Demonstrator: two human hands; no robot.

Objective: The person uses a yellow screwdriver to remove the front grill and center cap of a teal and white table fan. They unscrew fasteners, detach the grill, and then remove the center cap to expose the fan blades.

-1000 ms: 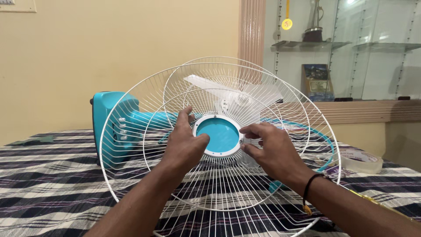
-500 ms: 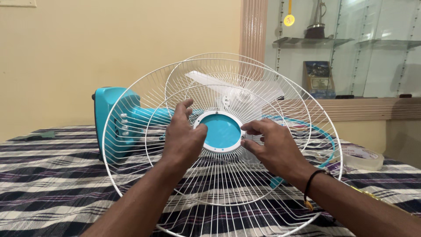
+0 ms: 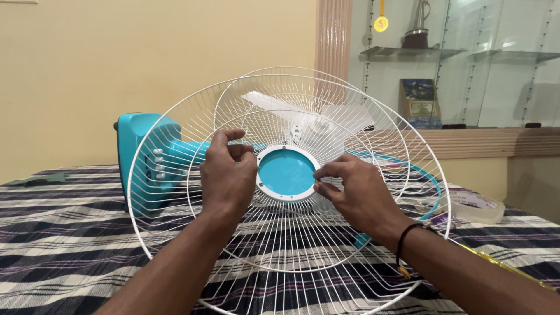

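Yellow walls and a glass shelf case (image 3: 466,64) at the upper right are seen behind a table covered with a black and white checked cloth (image 3: 64,233).

At the middle of the frame, a big round white wire fan guard (image 3: 175,233) is held up on its edge over the cloth. A round teal disc with a white ring (image 3: 286,173) is set in its middle. The left hand (image 3: 226,178) is curled onto the wires just left of the disc, with the fingers bent over them. The right hand (image 3: 356,195) is pinched onto the wires at the right edge of the ring, thumb and fingers together. A black band (image 3: 402,242) is worn on the right wrist.

Behind the guard, a second white wire guard (image 3: 274,81) and clear white fan blades (image 3: 274,108) are seen. A teal plastic fan body (image 3: 137,146) is laid at the left. A clear roll of tape (image 3: 475,207) is lying at the right, and a yellow stick-like tool (image 3: 501,265) is seen at the lower right.
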